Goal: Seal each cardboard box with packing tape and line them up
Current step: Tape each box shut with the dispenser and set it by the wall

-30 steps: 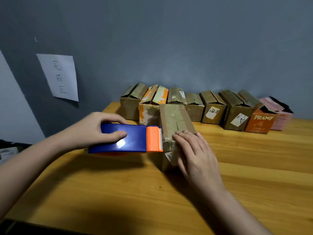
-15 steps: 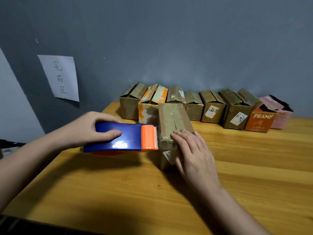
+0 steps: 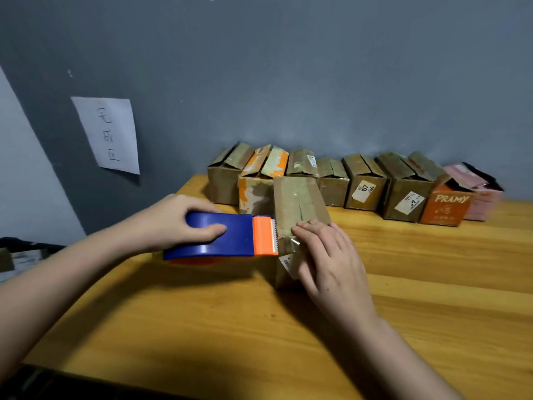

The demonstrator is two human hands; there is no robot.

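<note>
A brown cardboard box (image 3: 297, 203) stands on the wooden table (image 3: 432, 284), in front of a row of boxes. My left hand (image 3: 173, 220) grips a blue and orange tape dispenser (image 3: 230, 235). The dispenser's toothed orange end touches the box's left side near its front end. My right hand (image 3: 326, 255) lies flat with straight fingers on the box's near end, pressing on the top and front face. Shiny tape shows under my right fingertips.
Several boxes (image 3: 363, 186) line the grey wall, among them an orange box marked PRAMY (image 3: 445, 204) and a pink one (image 3: 480, 194) at the far right. A paper sheet with handwriting (image 3: 108, 134) hangs on the wall at left.
The dispenser shifted slightly left and then back toward the box. My right hand stayed pressed on the box's near end.
</note>
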